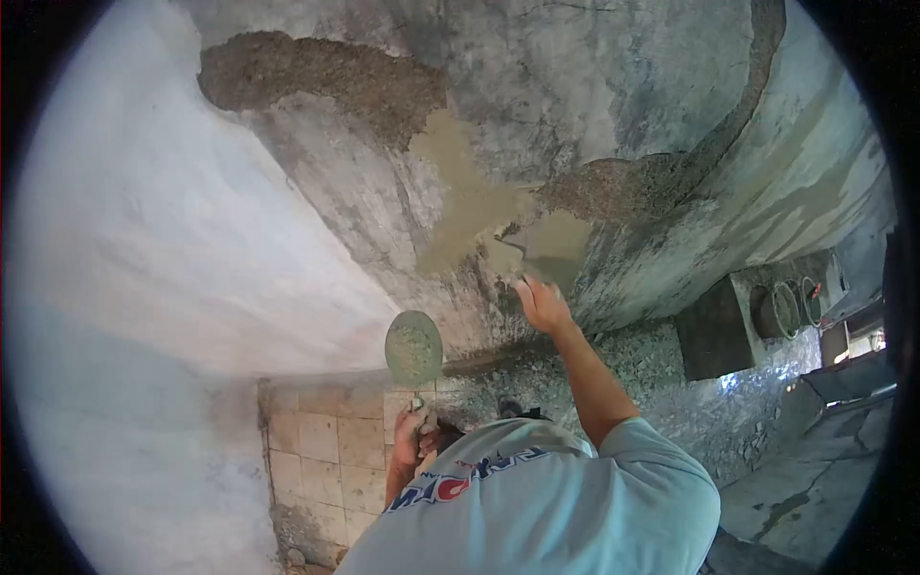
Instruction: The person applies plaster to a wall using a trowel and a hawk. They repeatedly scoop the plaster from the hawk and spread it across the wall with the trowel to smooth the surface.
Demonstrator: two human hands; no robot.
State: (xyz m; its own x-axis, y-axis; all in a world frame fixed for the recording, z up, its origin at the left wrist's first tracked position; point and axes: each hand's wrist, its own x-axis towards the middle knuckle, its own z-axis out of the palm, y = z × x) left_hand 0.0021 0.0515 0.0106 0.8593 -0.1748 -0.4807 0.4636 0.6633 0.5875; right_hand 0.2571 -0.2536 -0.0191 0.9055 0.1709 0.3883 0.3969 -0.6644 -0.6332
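My left hand (412, 433) is closed round the handle of a rounded plaster hawk (431, 369), held low near the base of the wall. A heap of wet grey-green mortar (414, 347) lies on it. My right hand (543, 305) grips a trowel (505, 257), its blade up against the wall. Wet plaster (470, 206) spreads around the blade, smooth and lighter brown than the old surface. Beside it, rough bare patches (613, 187) show where the grey wall coat is broken away.
A whitewashed wall (220, 249) meets the grey wall (594, 77) at the left. Square tiles (321, 450) cover part of the floor; rubble and dust (652, 369) lie farther right. There, a dark block (714, 331) stands next to a bucket (771, 311).
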